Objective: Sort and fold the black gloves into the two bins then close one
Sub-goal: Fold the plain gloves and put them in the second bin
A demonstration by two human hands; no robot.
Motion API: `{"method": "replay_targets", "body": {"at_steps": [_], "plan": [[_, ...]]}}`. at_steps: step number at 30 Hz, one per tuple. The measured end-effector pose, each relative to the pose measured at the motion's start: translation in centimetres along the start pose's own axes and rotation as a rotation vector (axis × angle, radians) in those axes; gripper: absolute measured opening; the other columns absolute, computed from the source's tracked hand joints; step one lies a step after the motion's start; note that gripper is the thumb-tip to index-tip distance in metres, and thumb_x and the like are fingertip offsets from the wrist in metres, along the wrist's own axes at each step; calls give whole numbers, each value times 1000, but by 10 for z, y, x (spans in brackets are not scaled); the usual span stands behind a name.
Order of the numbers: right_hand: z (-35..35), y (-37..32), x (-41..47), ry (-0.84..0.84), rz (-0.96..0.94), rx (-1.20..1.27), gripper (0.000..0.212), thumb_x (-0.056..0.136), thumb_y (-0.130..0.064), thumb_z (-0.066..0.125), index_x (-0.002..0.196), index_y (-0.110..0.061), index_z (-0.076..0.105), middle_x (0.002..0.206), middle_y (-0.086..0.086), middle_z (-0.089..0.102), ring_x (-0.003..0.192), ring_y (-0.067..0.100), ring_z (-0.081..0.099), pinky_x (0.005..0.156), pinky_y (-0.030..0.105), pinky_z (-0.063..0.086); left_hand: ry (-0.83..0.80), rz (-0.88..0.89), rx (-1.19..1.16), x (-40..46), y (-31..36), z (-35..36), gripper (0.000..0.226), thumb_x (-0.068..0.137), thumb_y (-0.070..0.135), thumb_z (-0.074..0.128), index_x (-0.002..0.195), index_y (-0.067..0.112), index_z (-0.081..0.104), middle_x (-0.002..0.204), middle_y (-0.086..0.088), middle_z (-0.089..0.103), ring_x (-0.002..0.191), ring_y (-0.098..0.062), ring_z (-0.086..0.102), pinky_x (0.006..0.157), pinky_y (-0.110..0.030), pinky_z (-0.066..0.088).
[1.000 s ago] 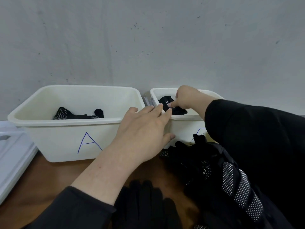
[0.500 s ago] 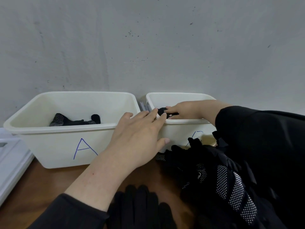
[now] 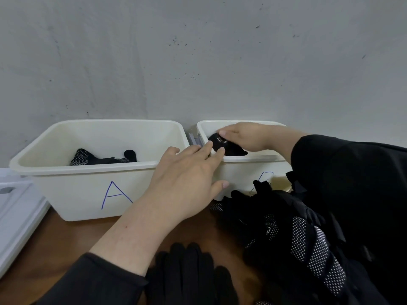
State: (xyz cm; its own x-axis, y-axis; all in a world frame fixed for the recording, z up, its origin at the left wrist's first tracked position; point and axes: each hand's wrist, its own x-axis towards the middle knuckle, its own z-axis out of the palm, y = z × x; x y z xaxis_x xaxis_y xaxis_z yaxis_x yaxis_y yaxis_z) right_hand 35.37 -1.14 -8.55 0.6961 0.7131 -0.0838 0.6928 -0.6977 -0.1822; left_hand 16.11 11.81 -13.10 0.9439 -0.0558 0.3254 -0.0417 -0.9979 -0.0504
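Note:
Two white bins stand against the wall: bin A (image 3: 66, 188) on the left, bin B (image 3: 240, 172) on the right. Bin A holds a dotted black glove (image 3: 103, 158). My right hand (image 3: 244, 136) reaches into bin B and grips a folded black glove (image 3: 222, 146) just above the front rim. My left hand (image 3: 187, 179) lies flat with straight fingers on the near left corner of bin B, fingertips at the rim beside the folded glove. A pile of dotted black gloves (image 3: 297, 238) lies in front of bin B. Plain black gloves (image 3: 189, 274) lie at the bottom centre.
A white lid (image 3: 15, 214) lies at the left edge on the brown table (image 3: 66, 238). A grey wall (image 3: 198, 62) stands directly behind the bins. Some grey slats (image 3: 195, 138) show in the gap between the bins.
My right hand went down into bin B with the folded glove, then lifted it slightly above the rim again. My left hand stayed on the bin's corner.

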Motion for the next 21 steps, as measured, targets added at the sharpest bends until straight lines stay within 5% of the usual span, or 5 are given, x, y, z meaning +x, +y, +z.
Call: {"method": "replay_targets", "body": {"at_steps": [3,7,12,16,21], "plan": [[-6,-1,-7,138,-1,39,52,110,-41,29,133,-2,55,134,19,61,125,35,54,104,39,41,-3,-4,-3,-1,0,-1,72,99,66,29,160,34,7,169,8,10,152,-11,16,118,-43,22],[-20,-7,-32,315,25,107,44,110,-38,33,135,-12,59,138,14,61,130,33,52,107,37,40,-24,-16,-14,-1,0,-1,72,99,66,29,160,34,9,169,8,11,153,-12,16,120,-44,20],[-31,-20,-98,595,36,237,34,106,-41,44,116,-21,70,71,-7,58,72,16,54,74,32,47,164,-11,-232,-9,12,-6,60,102,56,39,154,27,38,163,5,33,150,-14,27,121,-39,18],[-13,-22,-173,530,-22,100,27,103,-37,51,98,-24,74,83,-12,69,67,1,56,62,13,39,203,32,-465,-28,50,-4,47,101,49,42,138,25,59,139,9,61,130,-16,53,108,-39,40],[17,-6,-248,385,18,46,9,97,-32,59,104,-32,65,87,-28,64,81,-5,59,75,16,46,82,59,-520,-50,84,2,40,104,46,44,137,30,60,134,14,62,124,-8,53,103,-29,41]]}}
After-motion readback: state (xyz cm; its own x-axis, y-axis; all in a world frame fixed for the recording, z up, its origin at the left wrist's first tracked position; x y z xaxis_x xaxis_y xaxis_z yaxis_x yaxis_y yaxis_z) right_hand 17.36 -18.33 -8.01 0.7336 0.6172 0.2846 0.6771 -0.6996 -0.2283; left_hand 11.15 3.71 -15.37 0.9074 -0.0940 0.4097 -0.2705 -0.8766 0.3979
